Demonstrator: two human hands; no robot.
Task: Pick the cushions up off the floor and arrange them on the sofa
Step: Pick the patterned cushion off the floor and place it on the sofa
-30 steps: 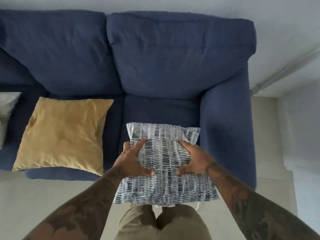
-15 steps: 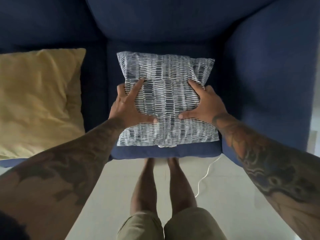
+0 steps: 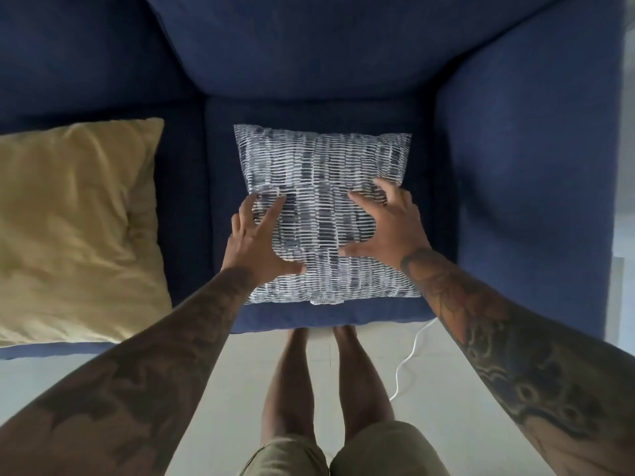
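A blue-and-white patterned cushion (image 3: 319, 173) lies flat on the right seat of the dark blue sofa (image 3: 536, 166), close to the right armrest. My left hand (image 3: 257, 242) rests on its left side with fingers spread and fairly straight. On its right side lies my right hand (image 3: 385, 225), fingers spread and slightly bent on the fabric. A yellow cushion (image 3: 75, 228) lies flat on the seat to the left, apart from the patterned one.
The sofa's back cushions rise behind both seats. My bare legs (image 3: 323, 379) stand on the pale floor right in front of the seat edge. A white cable (image 3: 409, 355) runs over the floor by the sofa's right front corner.
The patterned cushion went from being held over the seat's front edge to lying flat on the seat. My head moved closer and down. Both hands slid nearer its front half.
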